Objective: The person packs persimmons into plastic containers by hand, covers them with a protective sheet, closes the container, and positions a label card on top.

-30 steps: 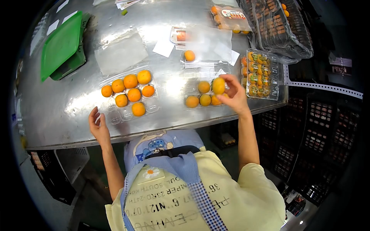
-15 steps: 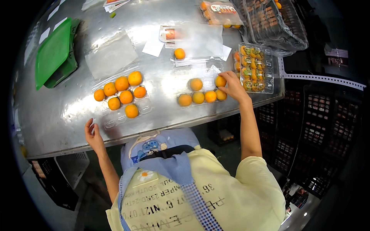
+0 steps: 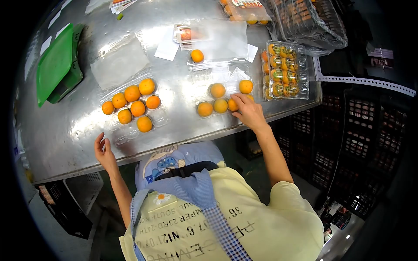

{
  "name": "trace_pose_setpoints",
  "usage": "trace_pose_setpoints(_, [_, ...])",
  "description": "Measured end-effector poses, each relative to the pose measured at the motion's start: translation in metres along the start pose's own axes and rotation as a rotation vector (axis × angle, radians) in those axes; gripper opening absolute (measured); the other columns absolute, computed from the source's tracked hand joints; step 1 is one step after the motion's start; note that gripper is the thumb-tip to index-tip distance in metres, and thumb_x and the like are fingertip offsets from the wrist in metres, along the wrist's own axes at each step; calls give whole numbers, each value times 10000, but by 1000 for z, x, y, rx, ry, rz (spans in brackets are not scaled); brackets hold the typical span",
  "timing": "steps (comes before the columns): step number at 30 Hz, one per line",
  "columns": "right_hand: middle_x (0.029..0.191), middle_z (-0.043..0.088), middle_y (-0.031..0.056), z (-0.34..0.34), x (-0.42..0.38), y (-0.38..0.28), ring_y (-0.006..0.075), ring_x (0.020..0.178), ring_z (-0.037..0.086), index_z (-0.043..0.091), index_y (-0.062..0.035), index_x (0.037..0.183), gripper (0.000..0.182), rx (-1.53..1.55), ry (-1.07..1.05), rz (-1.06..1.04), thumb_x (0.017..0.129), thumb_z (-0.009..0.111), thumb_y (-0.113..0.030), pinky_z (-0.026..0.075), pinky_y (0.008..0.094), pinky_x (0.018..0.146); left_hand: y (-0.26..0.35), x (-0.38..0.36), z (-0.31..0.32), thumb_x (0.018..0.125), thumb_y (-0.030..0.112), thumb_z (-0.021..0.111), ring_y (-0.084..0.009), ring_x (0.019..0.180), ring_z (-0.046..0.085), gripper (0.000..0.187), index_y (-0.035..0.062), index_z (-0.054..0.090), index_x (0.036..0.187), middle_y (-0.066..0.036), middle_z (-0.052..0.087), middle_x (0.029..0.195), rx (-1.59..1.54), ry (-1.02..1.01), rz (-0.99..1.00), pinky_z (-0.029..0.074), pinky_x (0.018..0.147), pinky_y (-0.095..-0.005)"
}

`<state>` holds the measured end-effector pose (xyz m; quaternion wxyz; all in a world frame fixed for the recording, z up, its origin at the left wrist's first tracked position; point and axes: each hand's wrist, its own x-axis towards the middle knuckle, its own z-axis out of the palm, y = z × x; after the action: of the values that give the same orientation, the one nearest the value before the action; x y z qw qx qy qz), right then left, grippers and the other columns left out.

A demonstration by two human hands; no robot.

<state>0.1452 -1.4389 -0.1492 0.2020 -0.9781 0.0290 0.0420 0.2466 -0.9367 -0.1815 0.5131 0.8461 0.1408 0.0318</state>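
My right hand (image 3: 250, 113) is over the front row of a clear plastic tray (image 3: 198, 89), its fingers closed round an orange (image 3: 232, 105). Beside that fruit in the same row are other oranges (image 3: 205, 108), one partly hidden under my fingers. Behind them in the tray sit a left orange (image 3: 217, 90) and a right orange (image 3: 246, 86). Near the table's front edge my left hand (image 3: 104, 153) hovers with loosely curled fingers apart, holding nothing. A second clear tray (image 3: 160, 118), to its upper right, holds several oranges (image 3: 137, 108).
A green bin (image 3: 54, 65) stands at the far left of the metal table (image 3: 87, 126). Filled clear packs (image 3: 285, 71) are stacked at the right, near a plastic-lined crate (image 3: 305, 26). Plastic sheets (image 3: 119, 64), paper labels (image 3: 167, 45) and a single orange (image 3: 197, 55) lie farther back.
My right hand has moved left and nearer me, from the orange at the tray's back right to one in the front row. My left hand stays almost still.
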Motion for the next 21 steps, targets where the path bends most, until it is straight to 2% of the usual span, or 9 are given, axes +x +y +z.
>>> trace_pose_setpoints(3, [1170, 559, 52, -3, 2, -4, 295, 968, 591, 555, -121, 1158, 557, -54, -100, 127, 652, 789, -126, 497, 399, 773, 4, 2, -2, 898, 95, 595, -119, 953, 544, 261, 39, 598, 1153, -29, 606, 1134, 5, 12, 13, 456, 812, -269])
trace_pose_setpoints(6, [1066, 582, 60, -2, -1, 3, 264, 897, 614, 558, -104, 1115, 520, 4, -1, 62, 652, 796, -119, 501, 354, 740, 5, 2, -4, 898, 96, 595, -116, 945, 544, 259, 34, 599, 1150, -31, 605, 1131, 10, 12, 17, 458, 804, -263])
trace_pose_setpoints(9, [990, 608, 75, -7, -3, 4, 257, 814, 625, 545, -93, 1113, 474, 266, -22, 222, 698, 772, -83, 518, 330, 693, 3, 0, -3, 898, 87, 592, -115, 945, 542, 257, 34, 599, 1149, -35, 607, 1119, -10, 20, 12, 458, 799, -261])
trace_pose_setpoints(12, [980, 634, 76, 2, -5, -2, 176, 778, 634, 531, -44, 1134, 419, 928, 159, 292, 772, 739, -80, 505, 269, 647, 10, -4, -1, 887, 59, 593, -122, 952, 541, 266, 36, 590, 1152, -36, 603, 1115, -4, 38, 16, 461, 797, -262])
trace_pose_setpoints(15, [995, 637, 94, -13, -1, -31, 150, 807, 632, 499, -8, 1174, 406, 1331, 3, 351, 827, 695, -86, 503, 255, 634, 24, -9, 13, 861, 20, 601, -138, 968, 539, 299, 42, 573, 1158, -42, 578, 1144, -56, 4, 97, 466, 798, -267])
trace_pose_setpoints(16, [977, 638, 113, -11, 1, -41, 173, 778, 635, 464, -22, 1222, 427, 1397, -28, 285, 847, 659, -80, 512, 269, 630, 31, -12, 21, 850, 7, 604, -145, 975, 538, 314, 45, 567, 1160, -45, 567, 1157, -87, -9, 136, 468, 798, -269])
trace_pose_setpoints(18, [988, 628, 117, -7, 10, -71, 175, 755, 625, 452, -3, 1229, 477, 1503, -78, 216, 844, 678, -170, 503, 267, 618, 72, -23, 42, 766, 1, 673, -175, 1021, 535, 426, 82, 566, 1170, -69, 517, 1225, -14, -172, 289, 472, 801, -280])
trace_pose_setpoints(19, [994, 623, 119, -5, 15, -86, 176, 743, 620, 447, 7, 1233, 509, 1558, -108, 177, 843, 688, -215, 499, 265, 612, 103, -30, 49, 770, 42, 701, -171, 1057, 530, 456, 76, 550, 1199, -55, 522, 1236, 23, -290, 356, 467, 820, -280])
trace_pose_setpoints(21, [1000, 623, 125, 2, 24, -108, 180, 771, 621, 427, -7, 1256, 496, 1583, -215, 128, 860, 664, -191, 507, 277, 634, 137, -39, 62, 688, 134, 794, -218, 1117, 518, 585, 75, 547, 1215, -87, 511, 1276, 26, -517, 552, 452, 823, -302])
